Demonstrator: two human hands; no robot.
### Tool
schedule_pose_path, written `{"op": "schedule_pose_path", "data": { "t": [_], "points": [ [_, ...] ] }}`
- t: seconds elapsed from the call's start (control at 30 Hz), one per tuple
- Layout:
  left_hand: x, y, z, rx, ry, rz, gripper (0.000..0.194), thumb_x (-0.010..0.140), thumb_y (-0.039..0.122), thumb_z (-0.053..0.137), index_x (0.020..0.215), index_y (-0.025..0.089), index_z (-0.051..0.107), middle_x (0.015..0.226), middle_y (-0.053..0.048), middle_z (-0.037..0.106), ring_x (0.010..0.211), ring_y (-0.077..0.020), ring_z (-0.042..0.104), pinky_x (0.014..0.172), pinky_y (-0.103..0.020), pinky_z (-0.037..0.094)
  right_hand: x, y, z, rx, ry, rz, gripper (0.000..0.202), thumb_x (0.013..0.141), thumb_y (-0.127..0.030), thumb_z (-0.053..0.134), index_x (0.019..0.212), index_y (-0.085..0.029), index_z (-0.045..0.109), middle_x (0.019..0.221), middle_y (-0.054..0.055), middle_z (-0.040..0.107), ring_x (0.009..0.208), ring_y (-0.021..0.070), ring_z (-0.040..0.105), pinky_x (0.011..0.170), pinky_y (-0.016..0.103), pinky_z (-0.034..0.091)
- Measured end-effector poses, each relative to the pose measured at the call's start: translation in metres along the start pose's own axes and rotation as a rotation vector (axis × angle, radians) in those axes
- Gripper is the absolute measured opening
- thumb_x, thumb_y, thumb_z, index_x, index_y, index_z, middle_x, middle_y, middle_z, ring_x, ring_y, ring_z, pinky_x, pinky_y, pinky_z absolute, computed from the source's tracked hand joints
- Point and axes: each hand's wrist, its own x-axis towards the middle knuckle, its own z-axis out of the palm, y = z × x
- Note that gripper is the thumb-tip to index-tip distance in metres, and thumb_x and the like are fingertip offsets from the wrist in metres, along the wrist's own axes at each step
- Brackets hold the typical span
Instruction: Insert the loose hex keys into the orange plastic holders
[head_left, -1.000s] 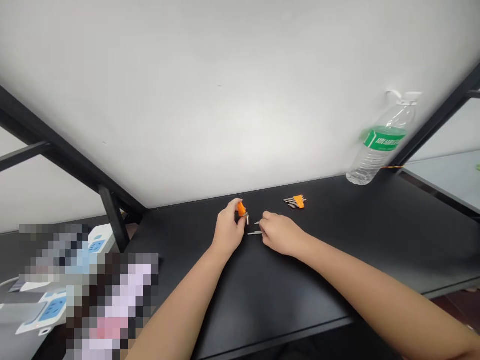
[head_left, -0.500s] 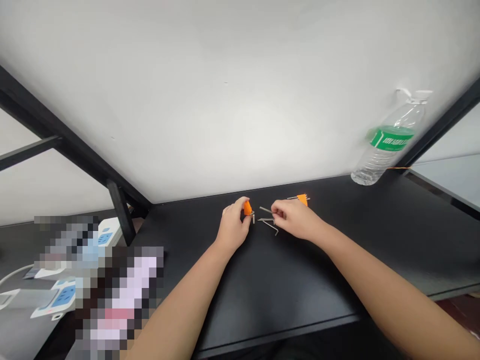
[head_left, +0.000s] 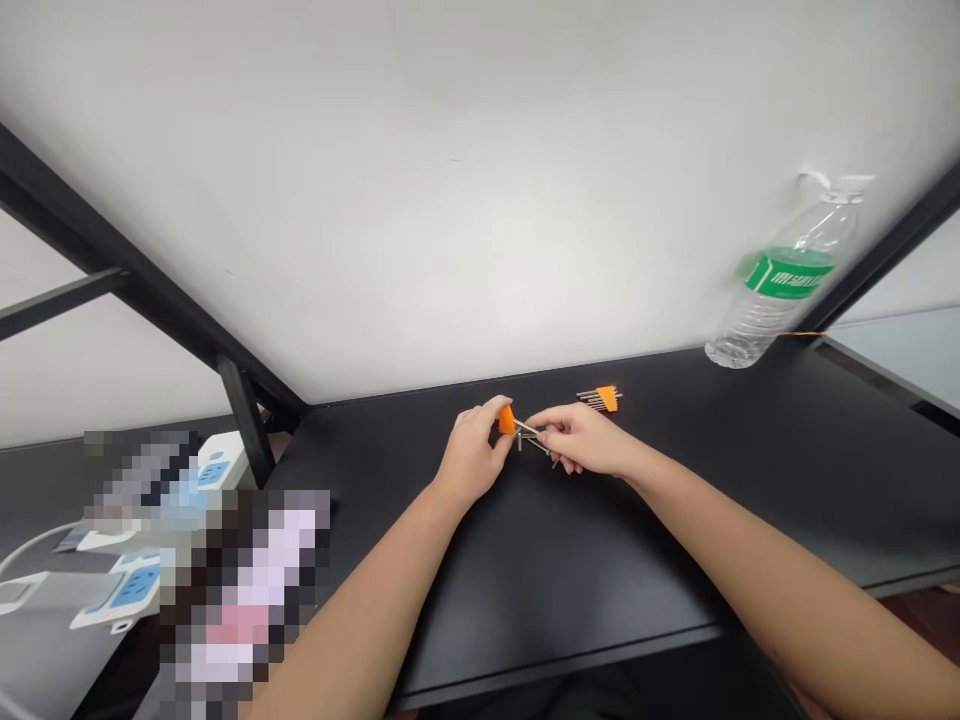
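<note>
an orange holder (head_left: pixel 506 421) is pinched low over the tabletop (head_left: pixel 495 590) by the left hand (head_left: pixel 474 453), grip closed thumb-to-fingertips on it. a metal key (head_left: pixel 527 427) is held by the right hand (head_left: pixel 591 438), grip nearly closed on its shank; its far end is seen at the holder, contact unclear. loose keys (head_left: pixel 538 447) are strewn between the hands. holder judged light, stiff, best held by its sides; keys rigid, slim, slippery, best taken mid-shank.
</note>
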Motion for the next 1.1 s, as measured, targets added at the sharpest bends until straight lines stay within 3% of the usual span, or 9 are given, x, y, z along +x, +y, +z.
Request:
{"op": "schedule_pose_path", "data": {
  "t": [0.43, 0.83, 1.0, 1.1],
  "points": [
    [0.001, 0.004, -0.005, 0.071, -0.103, 0.116, 0.046, 0.087, 0.013, 0.065, 0.13, 0.026, 0.058, 0.098, -0.003, 0.072, 0.088, -0.0218, 0.067, 0.092, -0.04, 0.056, 0.0, 0.003, -0.012, 0.503, -0.113, 0.192, 0.043, 0.077, -0.023, 0.071, 0.119, -0.015, 0.075, 0.05, -0.006, 0.053, 0.037, 0.0048, 0.033, 0.034, 0.016, 0.025],
    [0.0, 0.003, -0.001, -0.037, -0.02, 0.015, 0.046, 0.086, 0.018, 0.069, 0.13, 0.027, 0.058, 0.109, -0.002, 0.075, 0.094, -0.0207, 0.072, 0.091, -0.037, 0.057, 0.002, 0.008, -0.01, 0.512, -0.151, 0.169, 0.046, 0.081, -0.027, 0.072, 0.125, -0.017, 0.072, 0.048, -0.007, 0.054, 0.033, 0.0045, 0.031, 0.032, 0.017, 0.025],
    [0.001, 0.011, -0.004, 0.055, -0.073, 0.205, 0.044, 0.088, 0.017, 0.067, 0.131, 0.024, 0.057, 0.104, -0.005, 0.075, 0.091, -0.0228, 0.071, 0.094, -0.042, 0.053, 0.002, 0.002, -0.007, 0.56, -0.141, 0.208, 0.029, 0.082, -0.032, 0.076, 0.106, -0.016, 0.071, 0.048, -0.009, 0.049, 0.033, 0.0031, 0.026, 0.031, 0.015, 0.021],
    [0.001, 0.018, -0.004, 0.083, -0.122, 0.247, 0.044, 0.09, 0.019, 0.066, 0.132, 0.023, 0.056, 0.108, -0.007, 0.074, 0.099, -0.0252, 0.071, 0.09, -0.041, 0.052, 0.004, 0.002, 0.0, 0.649, -0.128, 0.226, 0.028, 0.082, -0.039, 0.08, 0.088, -0.018, 0.062, 0.05, -0.009, 0.048, 0.035, 0.0014, 0.024, 0.032, 0.014, 0.018]
  ]
}}
